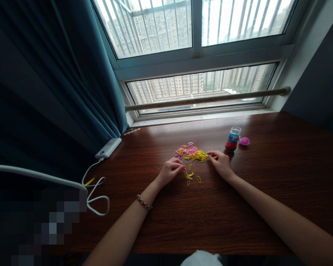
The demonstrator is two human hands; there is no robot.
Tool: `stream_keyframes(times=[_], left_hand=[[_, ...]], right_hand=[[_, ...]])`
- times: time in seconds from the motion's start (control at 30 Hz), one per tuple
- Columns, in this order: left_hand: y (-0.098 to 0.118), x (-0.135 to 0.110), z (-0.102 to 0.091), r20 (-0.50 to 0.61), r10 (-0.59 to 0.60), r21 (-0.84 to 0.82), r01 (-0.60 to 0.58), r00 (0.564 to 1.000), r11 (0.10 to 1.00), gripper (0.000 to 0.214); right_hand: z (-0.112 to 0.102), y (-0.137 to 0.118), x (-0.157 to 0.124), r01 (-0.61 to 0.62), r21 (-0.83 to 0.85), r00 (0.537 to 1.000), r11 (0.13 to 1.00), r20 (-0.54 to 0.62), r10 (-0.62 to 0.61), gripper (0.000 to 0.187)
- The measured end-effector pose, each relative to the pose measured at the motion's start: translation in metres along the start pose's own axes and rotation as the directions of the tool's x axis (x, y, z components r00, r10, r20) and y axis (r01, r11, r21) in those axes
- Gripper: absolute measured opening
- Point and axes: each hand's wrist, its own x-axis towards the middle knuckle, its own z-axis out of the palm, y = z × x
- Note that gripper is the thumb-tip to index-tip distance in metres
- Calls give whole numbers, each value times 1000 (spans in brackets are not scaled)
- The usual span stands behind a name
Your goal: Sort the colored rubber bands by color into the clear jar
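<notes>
A heap of small pink and yellow loops (pixel 187 150), paper clips or rubber bands by their look, lies on the brown wooden table; the yellow ones are mostly at its right end. Nearer to me are several loose yellow loops (pixel 189 178). My left hand (pixel 170 171) is at the left of these loose loops, thumb and fingers drawn together; anything between them is too small to make out. My right hand (pixel 219 164) touches the heap's right end with its fingertips pinched, and what they hold is unclear. Behind that hand stands an uncapped clear jar (pixel 233 139) with a blue and red label.
A pink lid (pixel 244 141) lies right of the jar. At the left, a white power strip (pixel 108 147) and a looped white cable (pixel 100 199) rest by the blue curtain (pixel 100 92). A metal rail (pixel 205 99) crosses the window behind the table.
</notes>
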Motion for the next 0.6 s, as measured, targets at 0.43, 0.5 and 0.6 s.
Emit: stream_keyframes(times=[0.43,0.5,0.6], left_hand=[[2,1,2,12,44,211,-45,999,976,26],[0,1,5,52,39,290,-53,998,955,29],[-5,1,10,113,-30,377,-15,993,926,35]], right_hand=[[-2,-30,-14,111,263,904,959,375,-207,18],[-2,-24,-11,121,162,955,979,249,-159,18],[-2,-13,-6,123,-29,988,992,97,-119,16]])
